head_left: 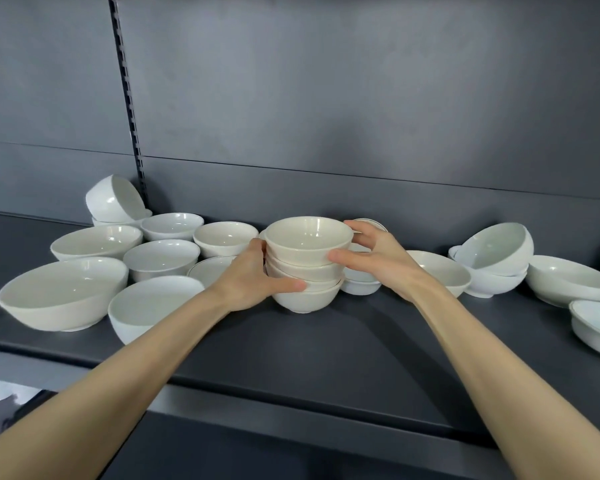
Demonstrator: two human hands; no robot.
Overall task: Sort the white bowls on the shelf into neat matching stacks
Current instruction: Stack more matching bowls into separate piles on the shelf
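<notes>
A single stack stands mid-shelf, the left hand and right hand both with fingers curled round it, but loose bowls crowd 9 o'clock and tilted bowls sit at 3 o'clock (unsorted, I judge), so most remains.

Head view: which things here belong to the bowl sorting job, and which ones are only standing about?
Belong to the job: stack of cream bowls, gripped by left hand and right hand; large white bowl; left tilted bowl; right tilted bowl; dark shelf.

Just fixtures: slotted upright rail; grey back panel.
</notes>
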